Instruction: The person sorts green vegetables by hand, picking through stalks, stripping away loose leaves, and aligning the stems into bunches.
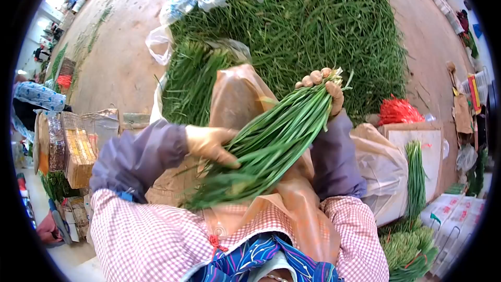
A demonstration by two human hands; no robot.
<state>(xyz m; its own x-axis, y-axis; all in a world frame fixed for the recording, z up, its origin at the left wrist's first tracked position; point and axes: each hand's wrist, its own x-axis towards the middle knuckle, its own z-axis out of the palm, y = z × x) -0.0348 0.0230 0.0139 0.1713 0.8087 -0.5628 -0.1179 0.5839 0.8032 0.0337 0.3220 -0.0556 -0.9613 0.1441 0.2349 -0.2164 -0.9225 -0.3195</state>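
A bundle of long green stalks [276, 130] lies slantwise across my lap, its pale root ends at the upper right and its leafy tips at the lower left, blurred. My right hand [326, 84] is wrapped round the bundle near the root ends, knuckles showing. Against the leaves on the left side rests my left hand [213, 145], thumb and fingers apart, some fingers hidden by the stalks. Under the bundle is a translucent brownish plastic apron [237, 99] over my knees.
A large heap of loose green stalks [302, 31] lies ahead, plastic bags at its far edge. At right are red ties [399, 111], a white board [417, 151] with a thin bundle, and more bundles [407, 245]. Stacked boxes [78, 149] stand at left.
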